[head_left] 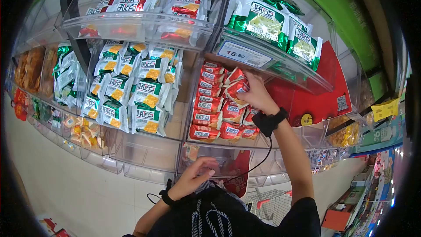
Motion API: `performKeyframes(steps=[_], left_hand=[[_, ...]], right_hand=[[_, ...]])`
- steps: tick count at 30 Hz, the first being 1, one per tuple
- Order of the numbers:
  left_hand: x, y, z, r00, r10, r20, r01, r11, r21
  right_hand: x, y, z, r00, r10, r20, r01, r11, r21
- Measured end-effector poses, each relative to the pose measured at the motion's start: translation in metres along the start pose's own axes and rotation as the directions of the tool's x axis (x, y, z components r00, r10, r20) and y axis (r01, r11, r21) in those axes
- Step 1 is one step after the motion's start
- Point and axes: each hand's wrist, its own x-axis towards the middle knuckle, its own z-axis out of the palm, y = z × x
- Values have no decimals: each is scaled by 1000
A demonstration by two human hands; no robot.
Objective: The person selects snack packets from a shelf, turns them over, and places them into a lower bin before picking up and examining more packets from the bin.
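My right hand reaches into the middle clear bin and is closed around red snack packets; its fingers are partly hidden behind them. Rows of matching red packets lie in that bin, to the left of and below the hand. My left hand hovers in front of my body, below the bin's front edge. Its fingers are loosely bent with the thumb apart, and nothing shows in them. Both wrists wear black bands, and a cable hangs from the right one.
Green-and-white packets fill the bin to the left. Above are red-and-white packets and green packets behind a price tag. A red board stands right of my hand. A shopping cart is at lower right.
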Motion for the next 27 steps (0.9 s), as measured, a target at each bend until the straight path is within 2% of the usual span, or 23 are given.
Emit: performKeyframes(steps=[1,3,4,5,7,8,9,11,12,14,15,17,18,19,20,21,23,24,25,27], left_hand=[[0,0,0,1000,-6,-1,6,1000,13],[-2,4,-1,1000,-12,-2,12,1000,23],[-4,6,-1,1000,-14,-1,14,999,33],[-4,5,-3,1000,-14,-4,14,999,34],[-5,1,-6,1000,-25,-13,25,1000,19],[-5,0,-7,1000,-24,-14,24,999,22],[-6,0,-8,1000,-17,-17,18,999,27],[-6,-1,-9,1000,-11,-19,12,999,33],[-7,-1,-9,1000,-15,-20,16,999,38],[-7,-3,-11,1000,-16,-22,17,999,42],[-7,-5,-12,1000,6,-17,-6,999,51],[-10,-7,-14,1000,27,-8,-27,998,62],[-12,-4,-13,1000,-4,-24,5,1000,28],[-14,-2,-13,999,-35,-39,35,999,-6],[-16,-4,-13,999,-36,-37,36,999,-4],[-17,-8,-14,998,-40,-55,42,999,28],[-22,-14,-16,996,-51,-72,56,996,66],[-23,-14,-16,991,-26,-133,35,997,64],[-26,-16,-17,980,-6,-198,18,998,60],[-33,-16,-27,969,30,-246,-7,995,97]], right_hand=[[4,-1,3,1000,1,2,-1,1000,3],[17,-2,6,985,126,119,-106,981,-162],[20,-2,1,977,118,176,-107,991,-76],[24,5,4,978,115,177,-104,992,-74],[33,13,9,997,-26,73,27,999,-18],[38,19,6,967,120,226,-113,993,-44],[41,17,5,967,119,225,-112,993,-42],[44,13,4,967,127,220,-79,974,-214],[40,10,5,967,127,220,-79,974,-213],[28,5,8,995,18,102,35,871,-491],[26,1,8,995,16,103,37,870,-491],[20,-4,7,954,207,218,-43,811,-583],[16,6,18,954,209,216,-47,812,-582],[14,26,37,1000,-23,4,20,761,-648],[12,37,48,944,-273,-185,58,691,-721],[10,35,48,944,-270,-188,55,692,-719],[11,29,50,977,-149,-150,11,742,-670],[11,10,34,995,90,51,-42,803,-595],[2,-2,25,994,95,61,-41,808,-588],[-12,-19,16,997,53,-49,-71,818,-571]])
